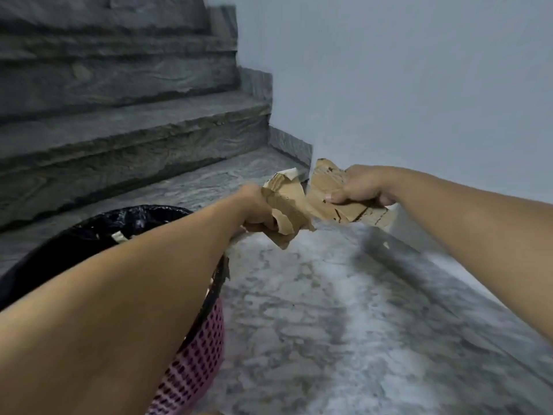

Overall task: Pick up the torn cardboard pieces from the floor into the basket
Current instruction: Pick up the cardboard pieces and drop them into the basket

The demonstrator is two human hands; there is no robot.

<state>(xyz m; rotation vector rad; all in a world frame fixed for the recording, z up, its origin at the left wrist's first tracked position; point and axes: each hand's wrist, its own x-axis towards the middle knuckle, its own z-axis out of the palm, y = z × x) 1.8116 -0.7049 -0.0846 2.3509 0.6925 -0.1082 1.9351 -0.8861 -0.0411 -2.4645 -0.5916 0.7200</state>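
A single head-worn wide-angle camera looks forward and down along both outstretched forearms, close above the marble floor [314, 310]. It faces stone stairs [119, 115] and a pale wall [419, 85], with the basket [194, 354] at lower left.

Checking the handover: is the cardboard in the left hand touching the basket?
Apart. The head view shows the cardboard piece held in the left hand above bare floor, beyond the basket.

Open floor [329, 310] is seen centre and lower right, bounded by steps [119, 130] upper left, wall [419, 85] right, and apparently the basket [197, 348] lower left.
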